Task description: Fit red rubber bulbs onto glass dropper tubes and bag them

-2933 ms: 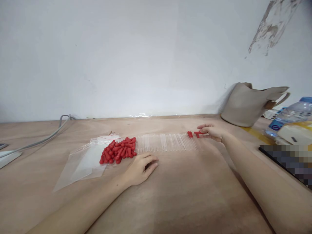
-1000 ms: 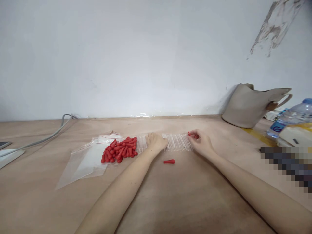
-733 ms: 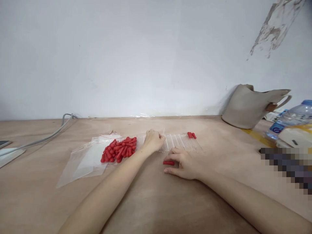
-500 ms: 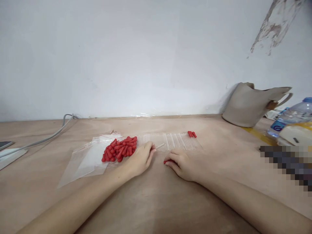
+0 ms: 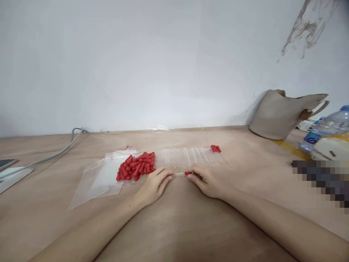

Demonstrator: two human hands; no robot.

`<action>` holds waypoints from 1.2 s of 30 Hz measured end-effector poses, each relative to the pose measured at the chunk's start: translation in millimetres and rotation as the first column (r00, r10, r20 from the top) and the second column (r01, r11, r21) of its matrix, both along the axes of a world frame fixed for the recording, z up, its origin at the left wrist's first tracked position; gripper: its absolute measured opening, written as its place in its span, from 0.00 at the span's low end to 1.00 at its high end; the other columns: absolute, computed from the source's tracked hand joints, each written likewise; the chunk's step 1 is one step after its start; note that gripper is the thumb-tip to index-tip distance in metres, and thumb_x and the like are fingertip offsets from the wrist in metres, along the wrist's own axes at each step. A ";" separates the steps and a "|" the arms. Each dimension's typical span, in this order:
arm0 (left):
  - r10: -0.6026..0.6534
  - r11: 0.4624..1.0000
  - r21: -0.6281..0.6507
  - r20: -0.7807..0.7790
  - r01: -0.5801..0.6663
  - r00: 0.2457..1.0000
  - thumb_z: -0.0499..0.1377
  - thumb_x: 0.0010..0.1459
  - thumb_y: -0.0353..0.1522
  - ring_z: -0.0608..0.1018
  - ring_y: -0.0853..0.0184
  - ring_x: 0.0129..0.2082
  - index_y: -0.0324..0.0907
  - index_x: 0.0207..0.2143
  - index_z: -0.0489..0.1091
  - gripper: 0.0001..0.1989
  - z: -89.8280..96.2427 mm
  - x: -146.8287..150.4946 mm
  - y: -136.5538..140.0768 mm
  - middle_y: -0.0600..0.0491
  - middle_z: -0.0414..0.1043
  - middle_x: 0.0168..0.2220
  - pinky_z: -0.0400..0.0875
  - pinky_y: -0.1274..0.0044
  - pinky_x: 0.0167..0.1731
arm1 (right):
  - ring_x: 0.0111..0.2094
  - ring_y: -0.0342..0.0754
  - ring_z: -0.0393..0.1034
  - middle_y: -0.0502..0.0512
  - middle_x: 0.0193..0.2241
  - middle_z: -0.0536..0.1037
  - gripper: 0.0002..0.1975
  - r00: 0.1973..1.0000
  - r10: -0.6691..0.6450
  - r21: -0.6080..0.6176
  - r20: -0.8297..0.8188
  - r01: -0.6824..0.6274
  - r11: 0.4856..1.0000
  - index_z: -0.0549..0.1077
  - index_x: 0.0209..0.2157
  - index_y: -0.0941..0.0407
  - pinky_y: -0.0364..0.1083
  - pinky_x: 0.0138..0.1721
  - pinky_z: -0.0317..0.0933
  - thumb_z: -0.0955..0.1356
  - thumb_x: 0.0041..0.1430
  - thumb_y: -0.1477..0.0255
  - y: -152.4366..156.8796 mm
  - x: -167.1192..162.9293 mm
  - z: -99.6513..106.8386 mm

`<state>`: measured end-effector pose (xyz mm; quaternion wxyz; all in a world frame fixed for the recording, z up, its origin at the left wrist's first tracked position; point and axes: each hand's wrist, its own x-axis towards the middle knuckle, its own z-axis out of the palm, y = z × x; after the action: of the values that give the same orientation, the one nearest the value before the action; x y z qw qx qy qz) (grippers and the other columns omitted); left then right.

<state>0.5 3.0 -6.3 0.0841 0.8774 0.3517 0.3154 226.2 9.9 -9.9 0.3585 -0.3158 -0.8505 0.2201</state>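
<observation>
Between the fingers of my left hand (image 5: pixel 158 183) is a thin clear tube (image 5: pixel 179 174), its free end pointing right. My right hand (image 5: pixel 203 180) pinches a small red rubber bulb (image 5: pixel 187 173), which meets or nearly meets the end of the tube; I cannot tell whether the tube is inside it. Behind my hands lies a row of clear tubes (image 5: pixel 177 157), side by side. Two red bulbs (image 5: pixel 215 148) sit on the far ends of tubes at the right of the row. Left of the row is a pile of red rubber bulbs (image 5: pixel 135 166).
Clear plastic bags (image 5: pixel 95 182) lie flat under and left of the pile. A grey cable (image 5: pixel 57 153) runs along the left. At the right stand a beige pitcher-shaped bag (image 5: pixel 280 116) and a plastic bottle (image 5: pixel 329 125). A white wall (image 5: pixel 163 65) closes off the back.
My left hand has brought the tube down and toward me, level with my right hand. My right hand has lifted slightly, and the bulb now lies in line with the tube's end.
</observation>
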 end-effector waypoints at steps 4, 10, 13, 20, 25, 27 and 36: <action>-0.005 1.000 0.014 -0.013 0.006 1.000 0.47 0.61 0.28 0.72 0.69 0.35 0.41 0.39 0.66 0.09 -0.6 -0.5 0.0 0.50 0.68 0.36 0.68 0.78 0.35 | 0.32 0.42 0.65 0.51 0.32 0.72 0.09 0.999 0.036 -0.022 0.016 -0.035 0.999 0.69 0.37 0.55 0.42 0.34 0.60 0.59 0.61 0.71 -1.7 -0.1 -0.2; -0.046 0.998 0.052 -0.027 0.048 0.999 0.47 0.61 0.28 0.72 0.69 0.35 0.40 0.43 0.67 0.11 -3.1 -1.9 2.4 0.49 0.68 0.38 0.69 0.78 0.34 | 0.31 0.42 0.64 0.51 0.30 0.72 0.09 1.000 0.000 0.006 0.020 0.000 1.000 0.68 0.35 0.56 0.43 0.34 0.60 0.58 0.62 0.71 -2.1 -0.8 -1.3; -0.076 0.995 0.071 -0.013 0.077 0.997 0.47 0.61 0.27 0.73 0.69 0.35 0.41 0.44 0.67 0.12 -4.0 -2.6 2.7 0.49 0.69 0.38 0.69 0.78 0.33 | 0.31 0.42 0.64 0.51 0.30 0.71 0.08 1.000 0.001 0.024 0.024 -0.001 1.000 0.68 0.34 0.56 0.42 0.34 0.60 0.59 0.61 0.71 -2.0 -1.0 0.4; -0.110 0.991 0.077 0.014 0.108 0.994 0.47 0.61 0.27 0.74 0.69 0.35 0.40 0.44 0.67 0.12 -4.2 -2.0 1.7 0.48 0.72 0.37 0.71 0.78 0.33 | 0.30 0.42 0.65 0.51 0.29 0.71 0.09 0.999 0.001 0.028 0.041 -0.002 1.000 0.69 0.33 0.56 0.42 0.33 0.61 0.60 0.60 0.69 -2.4 -3.7 -0.3; -0.129 0.987 0.102 0.013 0.127 0.992 0.47 0.61 0.26 0.75 0.68 0.36 0.39 0.44 0.67 0.12 -4.7 -0.9 1.9 0.48 0.73 0.37 0.71 0.78 0.33 | 0.28 0.41 0.65 0.50 0.27 0.72 0.10 0.999 -0.029 0.051 0.019 0.028 0.998 0.68 0.31 0.56 0.41 0.32 0.61 0.59 0.61 0.69 -4.6 -4.6 0.3; -0.140 0.984 0.109 0.014 0.138 0.990 0.48 0.61 0.26 0.75 0.68 0.35 0.40 0.45 0.67 0.13 -4.2 -0.5 2.0 0.48 0.73 0.37 0.71 0.78 0.34 | 0.28 0.41 0.65 0.50 0.27 0.72 0.10 0.999 -0.033 0.056 0.021 0.032 0.998 0.68 0.31 0.56 0.41 0.32 0.60 0.59 0.61 0.69 -6.0 -4.7 2.2; -0.122 0.947 0.284 -0.108 0.149 0.987 0.46 0.59 0.22 0.75 0.67 0.39 0.40 0.49 0.65 0.17 -4.5 -5.1 5.0 0.46 0.72 0.41 0.72 0.77 0.36 | 0.29 0.42 0.66 0.52 0.28 0.72 0.11 0.999 -0.023 0.079 0.044 0.019 0.997 0.69 0.31 0.56 0.42 0.31 0.61 0.58 0.62 0.69 -4.9 -4.6 0.5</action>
<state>-4.6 8.0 -10.8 -0.0401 0.9155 0.2438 0.3176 221.6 5.0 -9.4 0.3536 -0.3154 -0.8630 0.1754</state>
